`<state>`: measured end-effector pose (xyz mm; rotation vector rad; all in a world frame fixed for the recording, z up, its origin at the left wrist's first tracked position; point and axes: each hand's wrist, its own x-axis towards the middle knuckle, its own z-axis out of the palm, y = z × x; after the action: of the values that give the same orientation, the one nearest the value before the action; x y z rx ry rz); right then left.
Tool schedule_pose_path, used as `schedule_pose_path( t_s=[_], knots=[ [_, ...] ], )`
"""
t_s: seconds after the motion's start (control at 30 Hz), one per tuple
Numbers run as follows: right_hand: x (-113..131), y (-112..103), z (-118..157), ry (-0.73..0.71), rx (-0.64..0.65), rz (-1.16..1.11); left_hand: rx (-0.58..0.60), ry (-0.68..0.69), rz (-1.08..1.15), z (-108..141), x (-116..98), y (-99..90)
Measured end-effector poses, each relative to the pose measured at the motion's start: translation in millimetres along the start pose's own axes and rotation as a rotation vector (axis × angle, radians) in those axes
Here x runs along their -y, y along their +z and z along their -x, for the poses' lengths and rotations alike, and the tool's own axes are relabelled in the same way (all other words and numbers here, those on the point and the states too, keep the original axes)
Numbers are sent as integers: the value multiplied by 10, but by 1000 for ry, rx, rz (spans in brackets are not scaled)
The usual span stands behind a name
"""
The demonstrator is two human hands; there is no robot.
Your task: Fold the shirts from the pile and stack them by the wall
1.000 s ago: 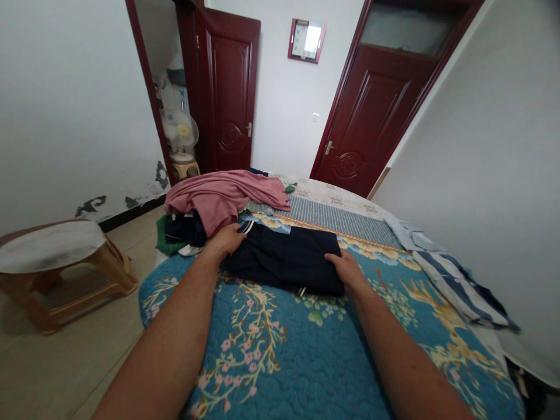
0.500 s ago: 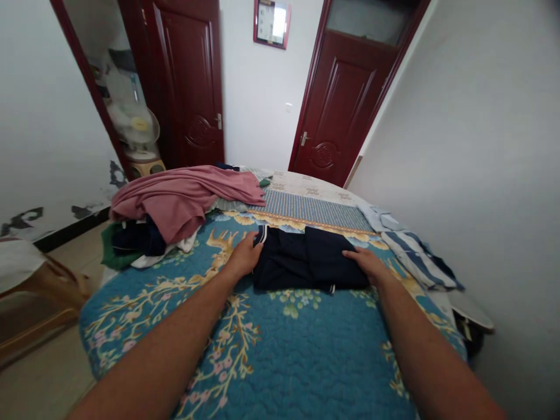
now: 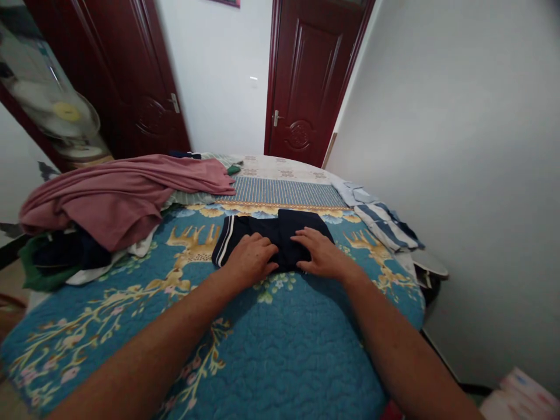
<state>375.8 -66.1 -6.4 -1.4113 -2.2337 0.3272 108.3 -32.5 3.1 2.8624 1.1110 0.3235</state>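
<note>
A folded navy-blue garment (image 3: 286, 224) lies on the teal quilted bedspread (image 3: 284, 350), with white stripes along its left end. My left hand (image 3: 251, 259) rests on the left half of it, fingers stretched forward and slightly bent, thumb toward the middle. On the right half lies my right hand (image 3: 324, 255), its fingers spread and its thumb apart near the front edge. Both hands press down on the cloth from above, with a narrow gap of garment between them. Parts of the front edge are hidden under the hands.
A heap with a pink garment (image 3: 131, 181) and a green cloth (image 3: 50, 262) lies at the left. Blue-and-white striped clothing (image 3: 385, 224) lies along the right edge, by the wall (image 3: 472, 175). A dark red door (image 3: 301, 87) stands beyond the bed.
My hands have let go of the garment's two ends and moved inward onto its top. The striped left end now shows more of its white bands. My view has turned right.
</note>
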Motion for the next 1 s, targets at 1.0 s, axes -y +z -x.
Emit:
schedule_pose_path(
  t_s=[1.0],
  knots=[
    [-299, 2, -190, 437, -486, -424, -28, 43, -7, -371, -308, 367]
  ],
)
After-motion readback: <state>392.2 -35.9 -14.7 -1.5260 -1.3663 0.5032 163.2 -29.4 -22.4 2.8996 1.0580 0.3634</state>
